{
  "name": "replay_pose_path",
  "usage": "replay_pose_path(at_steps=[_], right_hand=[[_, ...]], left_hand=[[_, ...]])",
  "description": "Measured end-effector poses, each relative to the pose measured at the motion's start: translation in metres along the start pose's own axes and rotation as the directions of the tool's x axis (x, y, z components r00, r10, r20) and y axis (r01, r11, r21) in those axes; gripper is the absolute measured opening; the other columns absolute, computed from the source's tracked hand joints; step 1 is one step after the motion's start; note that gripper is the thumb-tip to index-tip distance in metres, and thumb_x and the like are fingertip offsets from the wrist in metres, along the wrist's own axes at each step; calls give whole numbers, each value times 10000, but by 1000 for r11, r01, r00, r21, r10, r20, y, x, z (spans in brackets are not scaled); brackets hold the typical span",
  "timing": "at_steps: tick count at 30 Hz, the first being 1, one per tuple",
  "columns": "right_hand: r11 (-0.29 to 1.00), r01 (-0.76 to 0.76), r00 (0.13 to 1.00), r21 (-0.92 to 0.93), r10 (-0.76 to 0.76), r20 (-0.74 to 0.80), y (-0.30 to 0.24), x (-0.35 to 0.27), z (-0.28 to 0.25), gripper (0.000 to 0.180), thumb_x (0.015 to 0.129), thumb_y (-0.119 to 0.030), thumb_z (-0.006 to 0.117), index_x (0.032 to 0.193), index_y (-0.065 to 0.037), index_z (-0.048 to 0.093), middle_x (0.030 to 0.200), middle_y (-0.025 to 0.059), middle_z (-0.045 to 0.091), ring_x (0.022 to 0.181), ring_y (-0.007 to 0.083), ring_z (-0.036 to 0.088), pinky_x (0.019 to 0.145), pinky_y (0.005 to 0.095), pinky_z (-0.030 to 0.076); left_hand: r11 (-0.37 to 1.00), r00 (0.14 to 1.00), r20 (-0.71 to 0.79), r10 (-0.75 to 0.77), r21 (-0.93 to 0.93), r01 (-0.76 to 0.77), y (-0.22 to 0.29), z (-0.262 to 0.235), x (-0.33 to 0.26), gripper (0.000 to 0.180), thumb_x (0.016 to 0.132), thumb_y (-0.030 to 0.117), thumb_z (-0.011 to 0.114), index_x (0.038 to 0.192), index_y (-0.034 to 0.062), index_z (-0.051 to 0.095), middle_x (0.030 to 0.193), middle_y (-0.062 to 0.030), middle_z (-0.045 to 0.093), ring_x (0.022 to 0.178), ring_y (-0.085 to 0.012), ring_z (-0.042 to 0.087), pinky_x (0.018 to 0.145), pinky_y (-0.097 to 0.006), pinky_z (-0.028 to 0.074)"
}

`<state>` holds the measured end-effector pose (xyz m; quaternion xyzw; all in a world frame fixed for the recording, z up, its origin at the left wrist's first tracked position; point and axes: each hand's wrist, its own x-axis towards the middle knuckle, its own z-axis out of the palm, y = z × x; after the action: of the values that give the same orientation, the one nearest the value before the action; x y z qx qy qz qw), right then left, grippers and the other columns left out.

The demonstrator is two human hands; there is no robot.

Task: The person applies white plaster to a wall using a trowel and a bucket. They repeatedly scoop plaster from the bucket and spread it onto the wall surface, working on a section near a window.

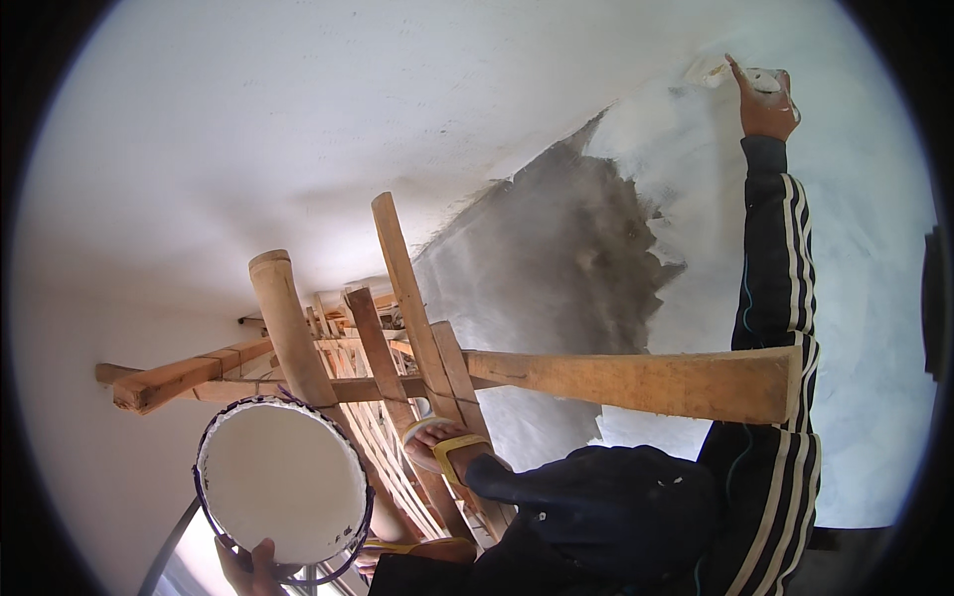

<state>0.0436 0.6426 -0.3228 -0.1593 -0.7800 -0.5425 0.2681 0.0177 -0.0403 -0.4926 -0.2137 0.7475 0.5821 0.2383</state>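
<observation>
My left hand is closed on the near edge of a round bucket at the lower left. Smooth white paste fills the bucket, with small dark specks at its right side. Stretched far up to the right, my right hand is against the wall. Its fingers are closed around a small white-smeared spreading tool, whose exact kind is hard to make out. Beside that hand lies a fresh cream-coloured smear. A dark grey uncoated patch borders the white coating.
A wooden plank crosses in front of my right arm. Upright bamboo and timber poles stand left of centre, tied to crosspieces. My sandalled foot rests among the scaffold poles. White ceiling spreads above.
</observation>
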Motion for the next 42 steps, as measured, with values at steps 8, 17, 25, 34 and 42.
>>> replay_pose_path(at_steps=[8,17,25,34,42], right_hand=[[875,288,951,390,-309,-11,-78,-63,17,266,796,-193,559,1056,-166,606,980,67,597,790,228,629,631,356,518],[703,399,645,589,-671,366,-187,-117,35,313,856,-285,505,1147,-183,552,1075,84,568,869,258,609,645,380,500],[816,31,780,577,-380,497,-197,-145,59,388,843,-372,519,1193,-207,547,1129,50,583,846,254,612,739,374,484],[926,-42,958,376,-69,277,-69,-38,33,430,820,-445,552,1147,-167,576,994,77,649,821,247,634,750,372,492],[766,-463,885,447,368,286,-44,3,5,602,786,-515,552,1104,-8,484,813,146,654,745,330,631,743,410,478]], left_hand=[[999,999,-24,-25,23,25,3,7,0,431,802,19,594,1173,-69,393,800,-81,525,562,-108,501,469,-219,498],[1000,1000,27,-7,-16,8,-10,-3,2,379,806,8,577,1147,-31,415,832,-82,535,600,-109,512,492,-230,508],[1000,1000,13,8,-3,-8,-13,-1,3,388,804,7,572,1154,-30,408,858,-105,549,631,-126,543,530,-252,548],[1000,1000,5,-9,24,9,-1,6,-1,447,788,22,592,1187,-44,402,890,-131,560,666,-162,564,522,-256,523],[999,1000,-13,-25,21,26,8,10,-8,477,799,35,590,1212,-63,373,948,-163,549,704,-188,582,551,-271,548]])
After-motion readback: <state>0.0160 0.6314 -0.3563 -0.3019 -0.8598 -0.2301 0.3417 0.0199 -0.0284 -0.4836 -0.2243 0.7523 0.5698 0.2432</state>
